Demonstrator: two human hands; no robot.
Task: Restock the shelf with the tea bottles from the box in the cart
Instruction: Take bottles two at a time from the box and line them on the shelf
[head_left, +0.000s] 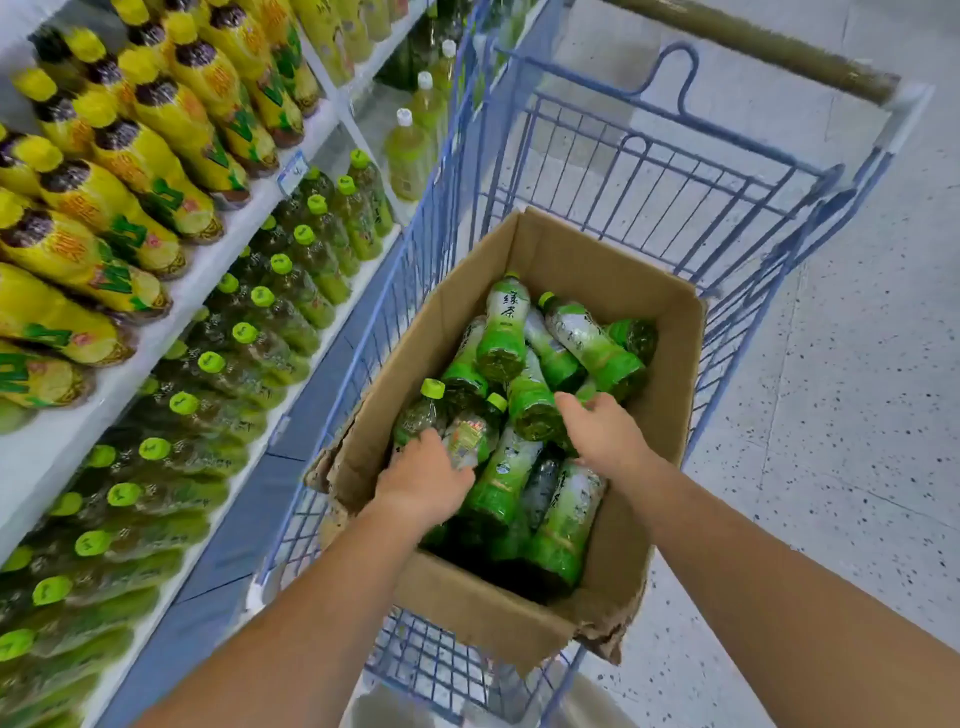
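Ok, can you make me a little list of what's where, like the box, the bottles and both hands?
place: cart beside shelf
box: cardboard, open, in cart
tea bottles: green, lying jumbled in box
left grip: curled round capped bottle
right grip: touching next bottle, hold unclear
shelf: rows of green-capped bottles; yellow bottles above

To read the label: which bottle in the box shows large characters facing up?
The top bottle at the far end of the box, cap pointing away; other labels are turned or blurred.
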